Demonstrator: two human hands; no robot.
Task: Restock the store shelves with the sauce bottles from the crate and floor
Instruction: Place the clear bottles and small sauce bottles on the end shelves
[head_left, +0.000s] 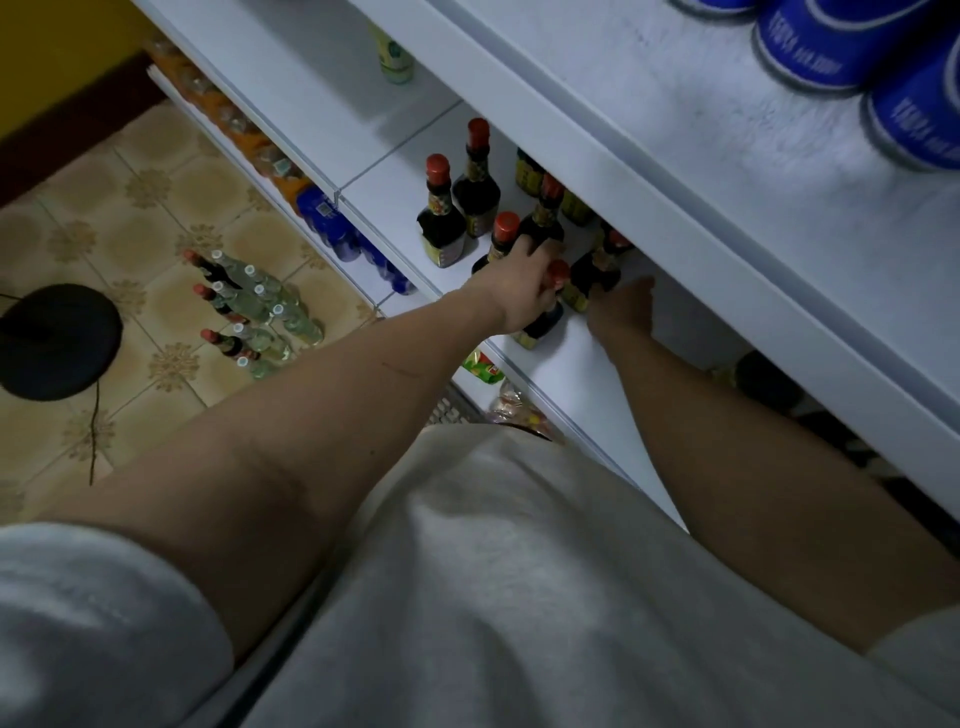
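step in hand: placing bottles on the white shelf (524, 338). the left hand (524, 291) grips a red-capped sauce bottle (545, 317) by the neck, near the shelf's front edge. the right hand (621, 306) reaches another dark bottle (595, 273) under the upper shelf — whether it grips cannot be told. next move, by judgement: seat both bottles upright, release, then fetch from the floor bottles (249, 312) — well apart, on the tiles.

sauce bottles (442, 224): dark, red caps | shelf (395, 182): white | floor (156, 192): beige floral tiles | cans (810, 47): blue
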